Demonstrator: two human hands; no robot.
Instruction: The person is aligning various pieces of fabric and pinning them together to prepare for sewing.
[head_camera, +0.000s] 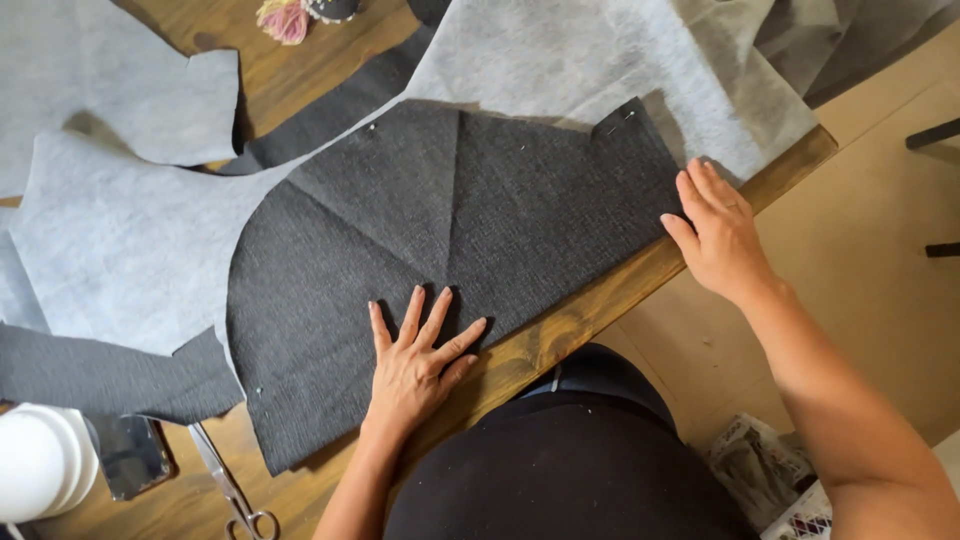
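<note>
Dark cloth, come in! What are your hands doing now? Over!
Left hand flat on dark cloth. Right hand flat at its right corner. Pins in cloth; scissors lying nearby.

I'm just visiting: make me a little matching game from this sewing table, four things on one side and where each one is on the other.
Things:
1. left hand
2. right hand
3. scissors
4. white container

Places:
A. bottom left corner of the picture
B. on the wooden table, just below the dark fabric's lower left edge
C. spread flat on the dark grey fabric, near the table's front edge
D. at the dark fabric's right end, by the table edge

Pairs: 1-C, 2-D, 3-B, 4-A
</note>
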